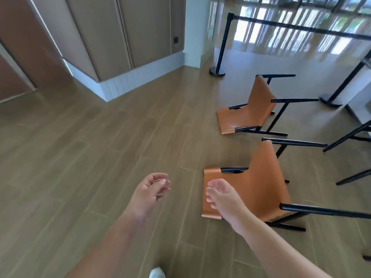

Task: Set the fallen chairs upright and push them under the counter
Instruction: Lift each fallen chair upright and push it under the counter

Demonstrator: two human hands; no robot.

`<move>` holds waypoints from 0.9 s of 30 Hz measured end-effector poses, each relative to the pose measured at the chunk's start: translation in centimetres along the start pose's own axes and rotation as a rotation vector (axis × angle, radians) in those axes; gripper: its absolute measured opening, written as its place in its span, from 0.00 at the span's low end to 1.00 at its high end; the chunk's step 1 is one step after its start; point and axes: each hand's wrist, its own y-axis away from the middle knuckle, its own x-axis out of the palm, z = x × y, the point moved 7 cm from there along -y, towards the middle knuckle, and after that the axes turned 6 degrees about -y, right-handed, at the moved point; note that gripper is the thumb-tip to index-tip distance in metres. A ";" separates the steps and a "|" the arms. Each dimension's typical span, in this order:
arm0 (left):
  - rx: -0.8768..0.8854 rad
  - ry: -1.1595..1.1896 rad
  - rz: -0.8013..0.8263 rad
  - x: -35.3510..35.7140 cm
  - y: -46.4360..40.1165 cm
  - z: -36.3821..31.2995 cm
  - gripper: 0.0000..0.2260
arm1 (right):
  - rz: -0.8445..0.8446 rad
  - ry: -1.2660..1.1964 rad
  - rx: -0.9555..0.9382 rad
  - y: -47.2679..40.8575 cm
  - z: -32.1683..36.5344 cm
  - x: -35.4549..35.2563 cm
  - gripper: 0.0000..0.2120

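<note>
We see a wood-plank floor [100,157] carrying everything in view. Along its far-left edge stands a panelled wall unit [120,37] on a pale plinth. Toward the far-right corner of the floor, a belt barrier post [221,45] rises from a round black base, and a second post base [330,100] sits at the right edge.

Two fallen chairs lie on their backs at the right side of the floor, orange backrests flat on the planks, seats rising upright and black legs pointing right. The nearer chair [259,189] lies toward the near-right part of the floor; the farther chair [251,111] lies just beyond it, the two apart. More black legs [347,137] enter from the right edge.

Our left hand [150,189] hovers over bare floor, fingers loosely curled and holding nothing. Our right hand [222,197] appears over the nearer chair's backrest, fingers loosely spread, gripping nothing; whether it touches the chair we cannot tell. A white shoe tip [157,273] shows at the near edge.
</note>
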 end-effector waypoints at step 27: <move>0.014 -0.142 0.246 5.6 -33.5 -17.6 0.08 | -0.088 -0.695 -0.035 -28.4 17.5 -3.0 0.06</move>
